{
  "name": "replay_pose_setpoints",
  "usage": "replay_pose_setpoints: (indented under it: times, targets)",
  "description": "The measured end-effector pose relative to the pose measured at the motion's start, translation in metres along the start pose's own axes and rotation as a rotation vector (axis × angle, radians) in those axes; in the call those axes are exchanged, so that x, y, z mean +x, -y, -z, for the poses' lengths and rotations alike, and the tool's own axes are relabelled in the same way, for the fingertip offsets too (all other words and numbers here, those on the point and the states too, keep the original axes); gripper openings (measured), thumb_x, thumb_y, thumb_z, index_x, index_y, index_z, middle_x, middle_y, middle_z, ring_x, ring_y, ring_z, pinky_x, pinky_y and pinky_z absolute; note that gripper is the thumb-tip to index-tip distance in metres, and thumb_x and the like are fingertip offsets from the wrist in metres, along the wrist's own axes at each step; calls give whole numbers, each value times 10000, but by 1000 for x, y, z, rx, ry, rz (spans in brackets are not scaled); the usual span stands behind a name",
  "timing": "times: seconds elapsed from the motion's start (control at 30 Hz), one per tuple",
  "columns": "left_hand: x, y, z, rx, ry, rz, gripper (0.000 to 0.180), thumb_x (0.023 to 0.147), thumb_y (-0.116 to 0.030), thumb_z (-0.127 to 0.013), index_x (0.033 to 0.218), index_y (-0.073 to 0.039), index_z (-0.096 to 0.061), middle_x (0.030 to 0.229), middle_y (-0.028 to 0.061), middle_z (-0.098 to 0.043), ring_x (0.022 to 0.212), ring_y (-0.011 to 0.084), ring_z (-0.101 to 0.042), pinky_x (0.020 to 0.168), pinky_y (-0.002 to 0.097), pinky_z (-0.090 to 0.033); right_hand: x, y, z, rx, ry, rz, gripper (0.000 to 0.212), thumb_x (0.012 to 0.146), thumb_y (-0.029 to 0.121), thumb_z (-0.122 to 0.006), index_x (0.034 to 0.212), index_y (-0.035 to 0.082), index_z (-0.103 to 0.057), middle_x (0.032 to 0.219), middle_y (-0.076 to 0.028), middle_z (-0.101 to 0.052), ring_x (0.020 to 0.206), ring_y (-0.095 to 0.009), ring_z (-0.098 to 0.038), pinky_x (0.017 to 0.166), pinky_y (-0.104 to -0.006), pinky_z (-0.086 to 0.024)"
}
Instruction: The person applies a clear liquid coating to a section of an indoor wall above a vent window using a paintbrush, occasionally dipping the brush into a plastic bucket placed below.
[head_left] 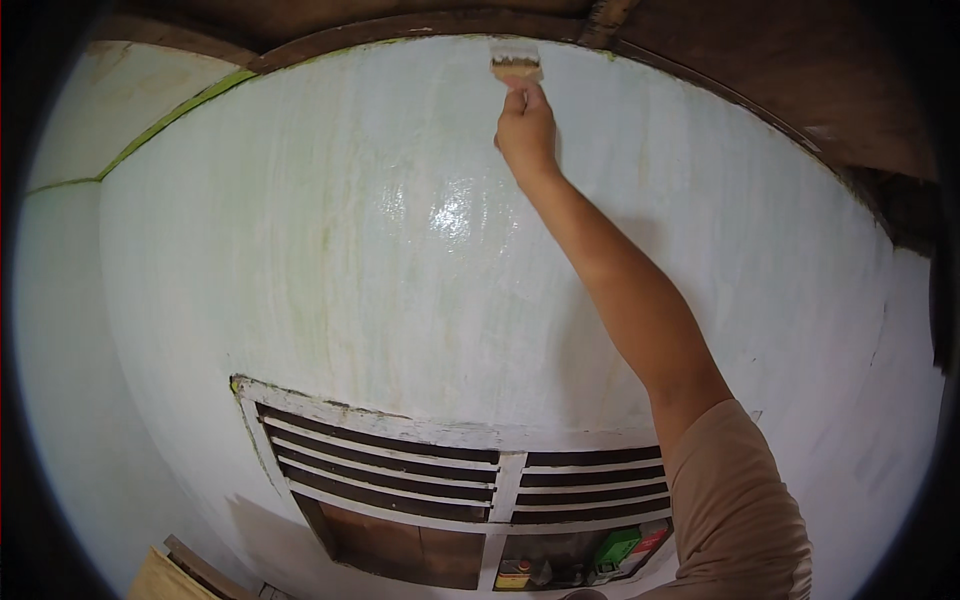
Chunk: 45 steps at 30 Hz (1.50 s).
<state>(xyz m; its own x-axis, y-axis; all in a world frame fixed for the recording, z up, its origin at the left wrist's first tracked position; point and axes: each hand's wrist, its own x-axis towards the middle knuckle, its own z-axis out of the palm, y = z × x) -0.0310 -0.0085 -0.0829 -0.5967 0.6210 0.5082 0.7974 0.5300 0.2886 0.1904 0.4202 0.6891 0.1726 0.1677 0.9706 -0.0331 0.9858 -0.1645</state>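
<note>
My right hand (527, 130) is raised high, closed around the handle of a flat paintbrush (517, 72). The brush's bristles press against the top of the wall (420, 270), just below the brown ceiling edge. Pale, whitish paint covers the wall in vertical streaks, with green showing through on the left. A wet, shiny patch (453, 212) glistens below and left of the hand. My bare right forearm reaches up from the lower right, out of a brown sleeve. My left hand is outside the picture.
Below is a white window frame (508, 485) with slatted vents above and openings holding several colourful items (615, 548). Dark brown ceiling boards (780, 70) run along the top. A green strip (175, 122) lines the upper left corner. Yellowish cloth (160, 578) sits lower left.
</note>
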Motion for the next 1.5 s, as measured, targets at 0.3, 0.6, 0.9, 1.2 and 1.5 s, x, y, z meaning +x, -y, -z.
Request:
replay_pose_setpoints:
  times: [0.3,0.6,0.9,1.2,1.5]
  targets:
    - [-4,-12,20,148,70,76,260,980,-247,-580,916,-6,-654,948,230,-686,864,460,-637,870,550,-523,-54,30,91,328,126,-145,287,1075,209,-428,1280,104,-599,689,19,-445,477,-71,-367,426,-257,-328]
    - [-3,1,5,28,-122,-68,253,965,-225,-593,964,27,-626,966,215,-678,835,455,-631,785,543,-538,21,16,166,139,-6,-201,319,1068,199,-388,1273,59,-588,641,21,-450,437,-86,-406,410,-284,-343]
    - [-6,23,-32,89,-315,-196,257,940,-201,-647,893,-11,-480,732,168,-606,633,372,-580,656,495,-511,-45,49,226,205,196,-407,411,1075,244,-445,1433,60,-528,679,6,-473,470,-83,-386,430,-263,-298]
    - [-23,33,-42,49,-47,184,338,953,-306,-635,1023,19,-578,922,203,-646,796,374,-621,753,493,-532,-34,74,300,-637,111,11,420,1052,223,-463,1414,34,-560,854,-155,-675,741,-228,-646,693,-359,-503]
    - [-10,17,-20,15,88,275,393,993,-364,-538,1120,-2,-618,1102,215,-640,963,391,-623,852,504,-526,6,43,303,-1164,-17,219,384,1064,263,-492,1429,188,-586,1035,-230,-618,851,-414,-671,832,-470,-557]
